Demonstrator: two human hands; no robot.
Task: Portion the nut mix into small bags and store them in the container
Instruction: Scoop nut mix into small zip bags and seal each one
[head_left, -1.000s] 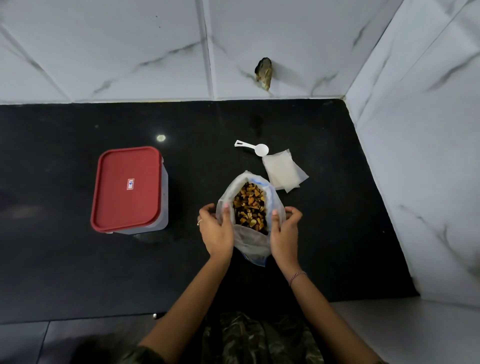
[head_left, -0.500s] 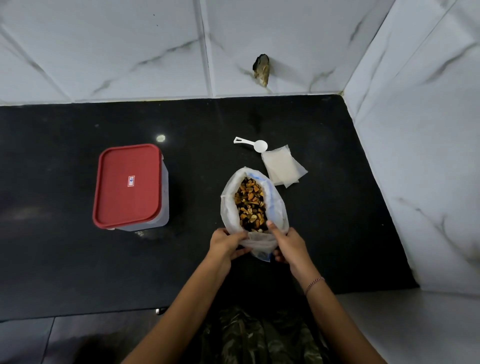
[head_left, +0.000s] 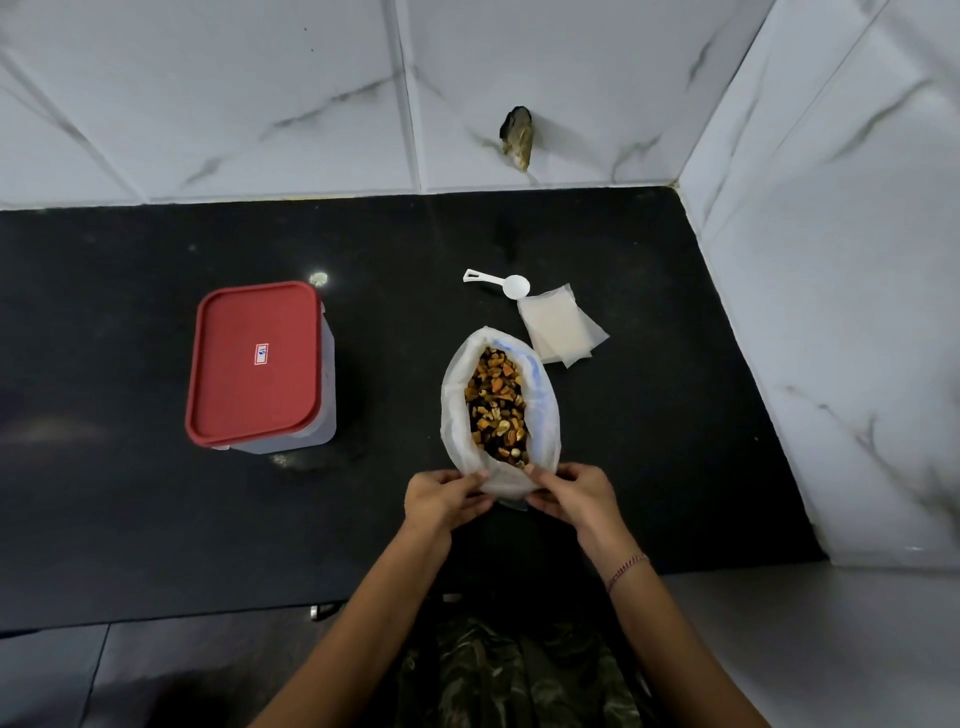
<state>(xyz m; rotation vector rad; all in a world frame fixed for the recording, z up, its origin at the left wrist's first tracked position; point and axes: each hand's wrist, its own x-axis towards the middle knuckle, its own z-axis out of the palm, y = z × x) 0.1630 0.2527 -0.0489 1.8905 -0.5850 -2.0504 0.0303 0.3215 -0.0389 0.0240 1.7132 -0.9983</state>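
A large clear plastic bag (head_left: 453, 410) stands open on the black counter, with the brown and yellow nut mix (head_left: 496, 410) showing inside. My left hand (head_left: 441, 496) pinches the bag's near rim from the left. My right hand (head_left: 574, 493) pinches the same rim from the right. A small stack of clear small bags (head_left: 558, 327) lies flat just beyond the big bag, to its right. A white plastic scoop (head_left: 501, 283) rests beside that stack. The container (head_left: 260, 364), closed with a red lid, stands to the left.
The black counter (head_left: 130, 509) ends at white marble-tiled walls behind and on the right. A dark hole (head_left: 517, 135) marks the back wall. The counter's front edge runs just below my forearms.
Both hands slid from the sides of the bag's mouth down to its near rim. The mouth now stands wider and longer, showing more of the nut mix.
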